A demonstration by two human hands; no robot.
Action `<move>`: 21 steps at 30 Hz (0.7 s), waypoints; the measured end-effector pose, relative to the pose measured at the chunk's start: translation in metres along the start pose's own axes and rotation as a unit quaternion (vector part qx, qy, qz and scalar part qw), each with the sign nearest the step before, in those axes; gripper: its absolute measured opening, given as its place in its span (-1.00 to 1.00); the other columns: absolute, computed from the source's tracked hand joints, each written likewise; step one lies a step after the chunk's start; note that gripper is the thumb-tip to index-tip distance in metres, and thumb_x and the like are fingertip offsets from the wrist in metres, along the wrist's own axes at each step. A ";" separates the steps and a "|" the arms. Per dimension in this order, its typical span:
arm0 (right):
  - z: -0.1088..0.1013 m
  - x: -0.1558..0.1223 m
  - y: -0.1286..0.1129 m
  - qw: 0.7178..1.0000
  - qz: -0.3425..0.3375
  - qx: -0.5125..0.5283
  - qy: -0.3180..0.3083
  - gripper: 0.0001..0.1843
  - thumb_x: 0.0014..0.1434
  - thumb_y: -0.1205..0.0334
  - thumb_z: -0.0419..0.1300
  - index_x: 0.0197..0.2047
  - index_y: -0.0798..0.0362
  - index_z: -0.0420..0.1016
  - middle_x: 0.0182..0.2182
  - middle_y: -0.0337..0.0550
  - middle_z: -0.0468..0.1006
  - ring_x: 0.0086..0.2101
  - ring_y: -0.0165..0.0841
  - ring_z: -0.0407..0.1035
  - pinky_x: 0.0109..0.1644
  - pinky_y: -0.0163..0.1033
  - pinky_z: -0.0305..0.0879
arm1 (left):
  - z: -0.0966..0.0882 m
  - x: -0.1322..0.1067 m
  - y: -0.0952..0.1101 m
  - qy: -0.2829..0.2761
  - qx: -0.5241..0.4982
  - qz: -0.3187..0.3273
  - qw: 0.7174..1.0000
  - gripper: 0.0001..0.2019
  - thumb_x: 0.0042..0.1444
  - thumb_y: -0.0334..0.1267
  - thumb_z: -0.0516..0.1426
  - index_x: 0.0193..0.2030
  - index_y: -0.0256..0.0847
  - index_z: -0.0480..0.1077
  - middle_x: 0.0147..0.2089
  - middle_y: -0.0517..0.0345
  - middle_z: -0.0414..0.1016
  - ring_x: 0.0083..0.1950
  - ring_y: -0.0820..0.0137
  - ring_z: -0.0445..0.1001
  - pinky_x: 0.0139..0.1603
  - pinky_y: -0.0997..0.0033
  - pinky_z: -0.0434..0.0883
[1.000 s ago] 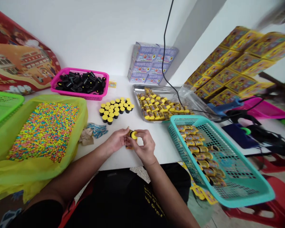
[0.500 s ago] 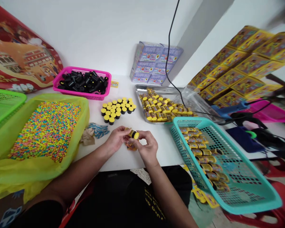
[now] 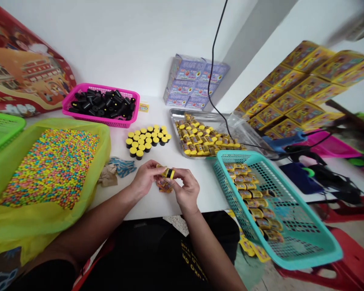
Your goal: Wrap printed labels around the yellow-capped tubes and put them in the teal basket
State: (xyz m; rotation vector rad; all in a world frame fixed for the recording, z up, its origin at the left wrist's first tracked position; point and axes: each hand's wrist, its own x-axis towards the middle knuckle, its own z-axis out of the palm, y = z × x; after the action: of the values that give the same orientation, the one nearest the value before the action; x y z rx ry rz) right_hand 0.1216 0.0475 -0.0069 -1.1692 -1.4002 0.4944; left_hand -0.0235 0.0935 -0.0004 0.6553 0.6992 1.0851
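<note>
Between my hands is a small black canister (image 3: 169,173) with a yellow cap and a yellow printed sticker partly around it. My left hand (image 3: 143,178) pinches the sticker end, thumb on top. The fingers and thumb of my right hand (image 3: 187,189) close on the capped end. Just below, a small pile of printed stickers (image 3: 164,186) lies on the white table (image 3: 151,204), partly covered by my fingers. Beyond my hands stand several unlabelled black canisters (image 3: 141,141) with yellow caps. A crumpled blue-striped cloth (image 3: 123,166) and brown paper (image 3: 108,176) lie left of my left hand.
To the left is a yellow-lined bin (image 3: 104,161) of colourful candies. A pink basket (image 3: 101,120) holds black canisters. Labelled canisters fill a metal tray (image 3: 177,117) and part of a teal basket (image 3: 314,250). A black cable (image 3: 212,68) hangs over the tray. Yellow boxes (image 3: 294,89) are stacked right.
The canister has turned a little in my fingers, so its cap faces more to the right. My head view has shifted slightly; both hands keep their hold.
</note>
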 end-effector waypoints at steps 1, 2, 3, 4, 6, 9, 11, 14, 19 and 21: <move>0.001 0.000 0.000 1.000 0.011 0.013 -0.002 -0.75 0.04 0.14 0.40 -0.19 -0.05 0.54 -0.34 -0.20 0.51 -0.36 -0.32 0.42 -0.24 -0.15 0.41 | 0.000 0.000 0.000 -0.002 -0.001 0.002 1.000 -0.69 -0.23 -0.23 0.42 -0.46 -0.27 0.38 -0.52 0.23 0.45 -0.58 0.51 0.38 -0.53 0.48 0.26; 0.001 0.000 0.001 0.999 0.025 0.034 -0.004 -0.74 0.02 0.14 0.41 -0.21 -0.04 0.53 -0.36 -0.21 0.51 -0.38 -0.33 0.41 -0.25 -0.16 0.40 | 0.000 0.000 0.001 -0.004 -0.001 0.004 1.000 -0.69 -0.23 -0.23 0.42 -0.46 -0.27 0.38 -0.51 0.22 0.46 -0.57 0.50 0.39 -0.53 0.49 0.27; 0.002 0.000 0.002 0.997 0.039 0.059 -0.004 -0.73 0.00 0.13 0.42 -0.22 -0.03 0.51 -0.38 -0.23 0.50 -0.39 -0.34 0.41 -0.27 -0.18 0.40 | 0.001 0.000 0.001 -0.007 0.000 0.004 1.000 -0.68 -0.24 -0.23 0.42 -0.44 -0.27 0.39 -0.51 0.21 0.47 -0.56 0.49 0.41 -0.53 0.49 0.27; 0.002 0.000 0.003 0.995 0.054 0.083 -0.003 -0.71 -0.01 0.12 0.43 -0.23 -0.02 0.49 -0.40 -0.24 0.50 -0.40 -0.35 0.40 -0.28 -0.19 0.40 | 0.001 0.000 0.002 -0.007 0.001 0.002 1.000 -0.67 -0.25 -0.23 0.42 -0.41 -0.27 0.39 -0.50 0.20 0.49 -0.56 0.47 0.42 -0.53 0.49 0.28; 0.003 0.000 0.007 0.991 0.075 0.114 -0.002 -0.68 -0.02 0.12 0.43 -0.22 -0.01 0.47 -0.41 -0.24 0.51 -0.40 -0.35 0.41 -0.27 -0.19 0.40 | 0.001 0.000 0.002 -0.006 0.010 -0.002 1.000 -0.61 -0.27 -0.19 0.43 -0.34 -0.26 0.40 -0.51 0.18 0.51 -0.57 0.42 0.45 -0.57 0.48 0.28; 0.002 0.001 0.012 0.990 0.082 0.111 -0.002 -0.68 -0.01 0.14 0.43 -0.20 -0.01 0.48 -0.38 -0.22 0.54 -0.37 -0.34 0.43 -0.23 -0.16 0.42 | 0.000 0.000 0.001 -0.007 0.028 0.004 1.000 -0.60 -0.23 -0.14 0.42 -0.31 -0.26 0.40 -0.50 0.15 0.53 -0.57 0.37 0.48 -0.59 0.48 0.29; 0.002 0.000 0.013 0.992 0.081 0.097 0.000 -0.68 0.00 0.15 0.42 -0.18 -0.01 0.49 -0.36 -0.21 0.55 -0.37 -0.34 0.44 -0.21 -0.16 0.43 | -0.001 0.000 0.000 -0.009 0.029 0.015 0.999 -0.63 -0.20 -0.13 0.41 -0.36 -0.26 0.38 -0.48 0.13 0.54 -0.55 0.37 0.49 -0.57 0.47 0.32; 0.002 -0.002 0.012 0.995 0.071 0.074 0.006 -0.69 0.01 0.16 0.42 -0.17 -0.01 0.50 -0.34 -0.20 0.56 -0.36 -0.34 0.44 -0.21 -0.16 0.43 | -0.003 0.001 -0.002 0.000 0.007 0.018 1.000 -0.63 -0.21 -0.15 0.42 -0.46 -0.25 0.33 -0.47 0.14 0.54 -0.53 0.39 0.50 -0.52 0.46 0.36; 0.001 -0.003 0.008 0.999 0.035 0.014 0.002 -0.76 0.06 0.17 0.38 -0.18 -0.03 0.53 -0.34 -0.22 0.53 -0.35 -0.36 0.42 -0.22 -0.19 0.41 | -0.003 0.003 -0.003 0.031 -0.010 0.004 0.999 -0.58 -0.27 -0.13 0.44 -0.51 -0.25 0.28 -0.50 0.15 0.52 -0.53 0.39 0.50 -0.49 0.43 0.39; 0.001 -0.002 0.007 1.000 0.027 0.009 -0.006 -0.76 0.06 0.19 0.39 -0.18 -0.04 0.53 -0.34 -0.23 0.54 -0.35 -0.36 0.42 -0.22 -0.20 0.40 | -0.002 0.003 -0.002 0.030 -0.010 0.001 1.000 -0.58 -0.29 -0.15 0.45 -0.41 -0.26 0.35 -0.47 0.17 0.53 -0.52 0.40 0.49 -0.50 0.44 0.39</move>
State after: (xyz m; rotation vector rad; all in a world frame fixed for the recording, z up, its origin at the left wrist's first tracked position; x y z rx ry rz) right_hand 0.1229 0.0490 -0.0134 -1.1926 -1.3743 0.5514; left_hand -0.0233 0.0956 -0.0033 0.6090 0.7378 1.1165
